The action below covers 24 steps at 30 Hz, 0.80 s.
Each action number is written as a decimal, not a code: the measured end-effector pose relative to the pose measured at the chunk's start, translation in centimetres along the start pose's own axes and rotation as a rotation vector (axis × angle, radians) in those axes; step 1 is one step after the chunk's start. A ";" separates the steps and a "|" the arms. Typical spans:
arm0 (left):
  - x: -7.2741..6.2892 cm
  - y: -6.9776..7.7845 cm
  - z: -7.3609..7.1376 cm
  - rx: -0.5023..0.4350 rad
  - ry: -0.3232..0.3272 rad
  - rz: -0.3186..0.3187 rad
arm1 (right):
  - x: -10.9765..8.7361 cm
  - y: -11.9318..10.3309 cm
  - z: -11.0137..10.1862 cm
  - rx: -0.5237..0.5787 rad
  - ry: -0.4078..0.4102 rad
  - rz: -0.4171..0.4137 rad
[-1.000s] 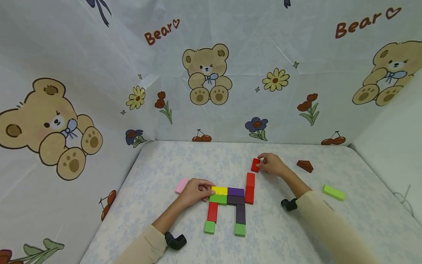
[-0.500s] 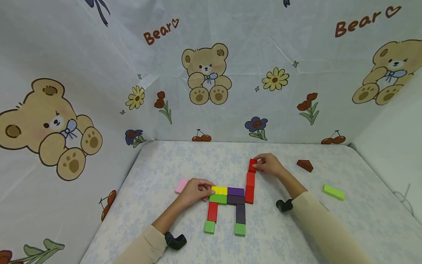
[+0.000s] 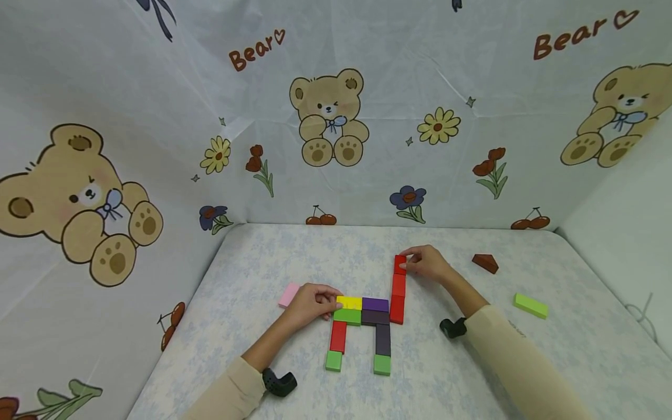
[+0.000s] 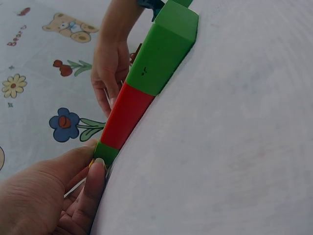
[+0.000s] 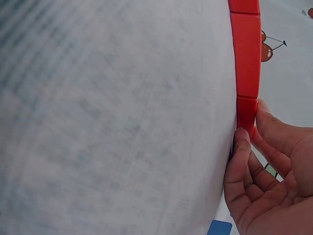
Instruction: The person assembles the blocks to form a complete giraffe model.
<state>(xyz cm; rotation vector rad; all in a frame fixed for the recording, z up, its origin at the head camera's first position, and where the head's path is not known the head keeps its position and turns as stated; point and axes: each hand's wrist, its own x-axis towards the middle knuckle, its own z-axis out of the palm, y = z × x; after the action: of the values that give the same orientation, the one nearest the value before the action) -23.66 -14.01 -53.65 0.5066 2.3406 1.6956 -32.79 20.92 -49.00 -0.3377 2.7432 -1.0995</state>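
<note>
My right hand (image 3: 427,262) pinches a small red block (image 3: 400,263) at the far end of a line of red blocks (image 3: 398,291). In the right wrist view the small red block (image 5: 246,113) sits flush with the red one beside it. My left hand (image 3: 308,304) pinches the left end of a yellow block (image 3: 350,303), behind a green block (image 3: 347,317). Right of these lie a purple block (image 3: 375,305) and a dark block (image 3: 375,318). Toward me run a red leg block (image 3: 338,336) and a dark one (image 3: 383,339), each ending in a green block (image 3: 333,360).
A pink block (image 3: 289,295) lies partly behind my left hand. To the right are a brown block with slanted sides (image 3: 485,263) and a lime green block (image 3: 531,305). A bear-printed cloth (image 3: 378,192) rises behind the table (image 3: 294,248).
My right hand has moved left and slightly nearer with the small red block, which now lines up against the end of the red row. My left hand has stayed in place.
</note>
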 end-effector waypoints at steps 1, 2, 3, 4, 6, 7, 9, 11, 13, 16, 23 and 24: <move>0.0 0.0 0.0 -0.002 0.000 -0.001 | 0.0 0.0 0.0 0.002 -0.003 0.004; 0.0 0.0 0.0 -0.004 0.000 -0.003 | 0.0 0.0 0.0 0.006 -0.004 0.011; 0.0 0.1 0.0 -0.005 -0.001 -0.002 | 0.0 -0.1 -0.1 0.006 -0.007 0.015; 0.0 0.1 0.0 -0.007 -0.002 -0.002 | 0.0 -0.1 -0.1 0.009 -0.009 0.019; 0.0 0.2 -0.1 -0.009 -0.004 0.000 | -0.1 -0.1 -0.1 0.015 -0.013 0.022; 0.0 0.2 -0.1 -0.010 -0.005 0.001 | -0.1 -0.1 -0.1 0.015 -0.012 0.021; -0.1 0.2 -0.1 -0.010 -0.007 0.000 | -0.1 -0.1 -0.1 0.014 -0.012 0.017; -0.1 0.3 -0.1 -0.013 -0.010 -0.002 | -0.1 -0.1 0.0 0.017 -0.008 0.016; -0.1 0.3 -0.1 -0.015 -0.011 -0.005 | -0.1 -0.1 0.0 0.016 -0.004 0.014; -0.1 0.3 -0.1 -0.017 -0.011 -0.007 | -0.2 -0.1 0.0 0.019 -0.006 0.019; -0.2 0.3 -0.1 -0.020 -0.008 -0.003 | -0.6 -0.4 -0.2 0.026 -0.019 0.066; -0.2 0.3 -0.1 -0.019 -0.008 -0.003 | -0.8 -0.5 -0.2 0.031 -0.022 0.065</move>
<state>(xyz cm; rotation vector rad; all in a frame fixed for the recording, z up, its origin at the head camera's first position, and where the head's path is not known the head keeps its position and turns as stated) -23.46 -14.13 -53.39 0.5050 2.3162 1.7100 -32.05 20.94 -48.42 -0.2538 2.6942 -1.1141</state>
